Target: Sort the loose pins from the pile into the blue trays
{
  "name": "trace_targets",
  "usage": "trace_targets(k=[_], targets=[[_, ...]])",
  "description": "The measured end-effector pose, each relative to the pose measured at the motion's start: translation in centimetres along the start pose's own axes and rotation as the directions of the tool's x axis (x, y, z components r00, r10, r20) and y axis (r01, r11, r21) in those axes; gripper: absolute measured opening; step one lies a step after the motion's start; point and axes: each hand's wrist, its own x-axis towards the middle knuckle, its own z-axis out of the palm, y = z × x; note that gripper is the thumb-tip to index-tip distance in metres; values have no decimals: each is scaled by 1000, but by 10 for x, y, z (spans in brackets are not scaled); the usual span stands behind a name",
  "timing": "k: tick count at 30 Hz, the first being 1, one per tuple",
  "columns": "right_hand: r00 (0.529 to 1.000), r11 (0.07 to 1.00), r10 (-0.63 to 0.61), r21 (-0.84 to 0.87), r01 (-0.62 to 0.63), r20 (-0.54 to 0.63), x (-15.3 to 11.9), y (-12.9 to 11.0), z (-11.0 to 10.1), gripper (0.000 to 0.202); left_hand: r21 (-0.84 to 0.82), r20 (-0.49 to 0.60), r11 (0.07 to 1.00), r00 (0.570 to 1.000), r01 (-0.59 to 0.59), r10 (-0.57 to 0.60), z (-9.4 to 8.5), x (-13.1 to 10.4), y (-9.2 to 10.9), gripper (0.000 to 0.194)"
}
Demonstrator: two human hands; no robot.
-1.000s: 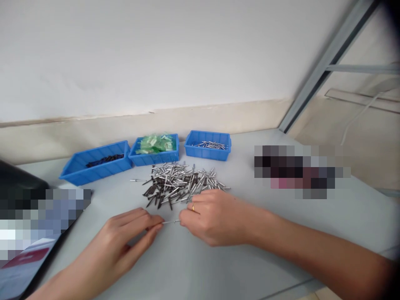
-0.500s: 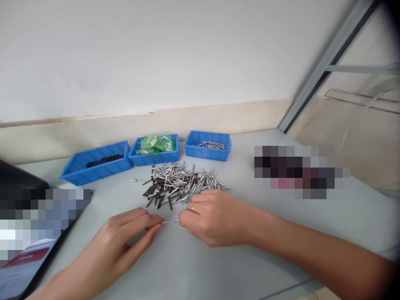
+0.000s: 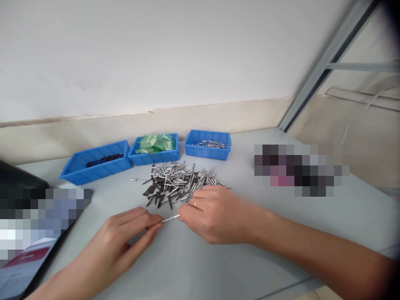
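A silver blind rivet (image 3: 170, 218) spans the gap between my two hands, just in front of the pile. My left hand (image 3: 128, 233) pinches its thin pin end between thumb and fingertips. At the other end, the curled fingers of my right hand (image 3: 215, 216), with a ring on one, close around the rivet body; their tips are hidden. Right behind my hands lies a mixed pile of silver blind rivets (image 3: 175, 171) and black screws (image 3: 152, 189). My right hand covers the pile's near right edge.
Along the wall stand three blue bins: one with black screws (image 3: 69, 174), one with green plastic packets (image 3: 156, 143), one with silver rivets (image 3: 212, 144). A blurred dark object (image 3: 293, 168) lies right. A dark-edged object (image 3: 31, 254) sits left. A metal frame (image 3: 312, 79) rises behind.
My right hand has moved slightly up, tilting the rivet so its right end sits higher. My left hand has stayed in place, still pinching the pin.
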Motion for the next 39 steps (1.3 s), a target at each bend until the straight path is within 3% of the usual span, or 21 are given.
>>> trace_targets(k=[9,17,27,35,39], targets=[[991,999,42,1,-42,-124,0,-1,2,12,-166,-79,979,988,122,-136,-4,-2,3,8],[994,1000,9,22,-6,-113,2,-5,1,12,-104,-51,992,996,71,-76,1,-1,5,16],[995,994,-78,72,83,-61,0,-9,9,15,-161,-15,986,999,32,-35,2,1,8,10],[988,991,-82,91,94,-128,2,-8,7,33,-198,-15,978,998,64,-68,2,-1,12,10],[990,995,-52,83,64,-134,4,-7,0,20,-180,4,982,999,53,-53,0,1,12,8]])
